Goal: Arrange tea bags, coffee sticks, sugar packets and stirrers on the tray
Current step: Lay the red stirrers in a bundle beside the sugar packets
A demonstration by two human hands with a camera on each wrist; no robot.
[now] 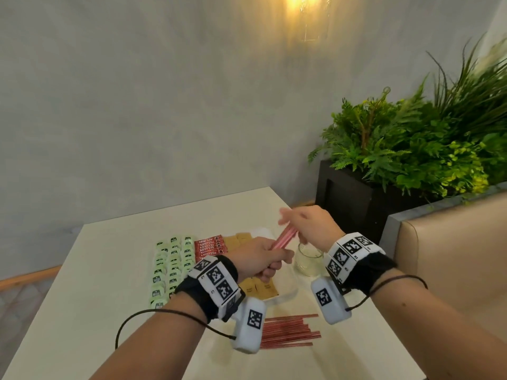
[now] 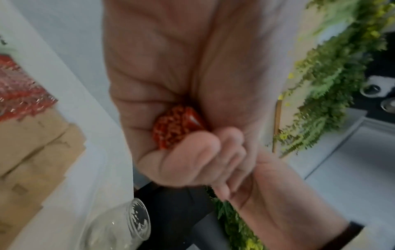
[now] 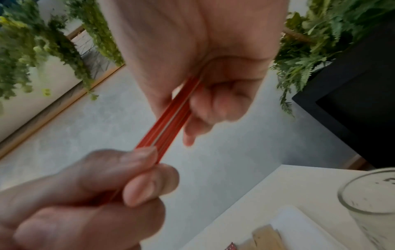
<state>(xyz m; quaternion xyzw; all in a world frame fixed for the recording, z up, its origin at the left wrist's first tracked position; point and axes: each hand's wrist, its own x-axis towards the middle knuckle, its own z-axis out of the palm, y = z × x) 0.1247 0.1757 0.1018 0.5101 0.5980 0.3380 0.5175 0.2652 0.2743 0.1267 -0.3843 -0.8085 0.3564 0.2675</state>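
Note:
Above the tray, my left hand (image 1: 270, 259) grips the near end of a bundle of red stirrers (image 1: 284, 238). My right hand (image 1: 295, 229) holds the bundle's far end. In the left wrist view the bundle's end (image 2: 175, 125) shows inside the left fist. The right wrist view shows the stirrers (image 3: 171, 116) spanning between both hands. On the white tray (image 1: 289, 294) lie rows of green tea bags (image 1: 170, 267), red coffee sticks (image 1: 210, 245) and brown sugar packets (image 1: 260, 289). An empty glass jar (image 1: 308, 259) stands just right of the tray, under my right hand.
Several more red stirrers (image 1: 288, 330) lie loose on the white table (image 1: 96, 283) near its front, below my wrists. A black planter with green plants (image 1: 397, 149) stands beyond the table's right corner. A beige seat back (image 1: 452, 256) is at the right.

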